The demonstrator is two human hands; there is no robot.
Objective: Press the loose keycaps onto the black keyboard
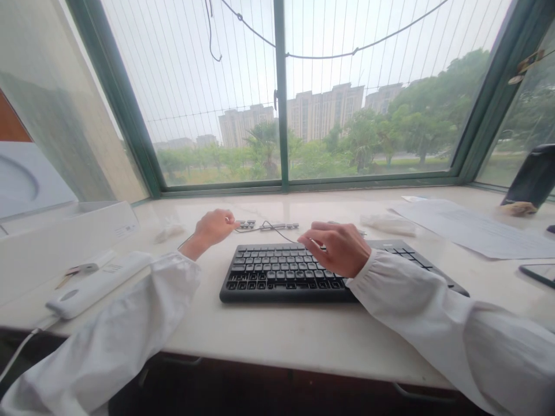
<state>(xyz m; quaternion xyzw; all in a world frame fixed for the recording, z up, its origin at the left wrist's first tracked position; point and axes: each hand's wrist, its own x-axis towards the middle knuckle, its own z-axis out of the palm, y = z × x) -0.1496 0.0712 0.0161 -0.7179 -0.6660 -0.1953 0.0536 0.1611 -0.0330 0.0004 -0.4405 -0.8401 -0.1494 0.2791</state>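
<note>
A black keyboard (277, 296) lies on the white sill; several key positions at its lower left show bare sockets with no caps. Behind it loose keycaps (280, 226) sit in short rows. My left hand (212, 228) is closed just left of those rows, fingers curled; what they hold, if anything, is hidden. Over the keyboard's upper right middle hovers my right hand (338, 248), thumb and fingers pinched together, their content too small to make out. A thin dark cable (284, 234) loops between the keycaps and the keyboard's back edge.
At left are a white power strip (104, 283), keys (80, 269) and a white box (99, 222). Papers (477, 228) lie at right, with a phone (540, 273) near them and a dark upright object (531, 176) behind. Crumpled plastic bags (390, 224) rest near the window.
</note>
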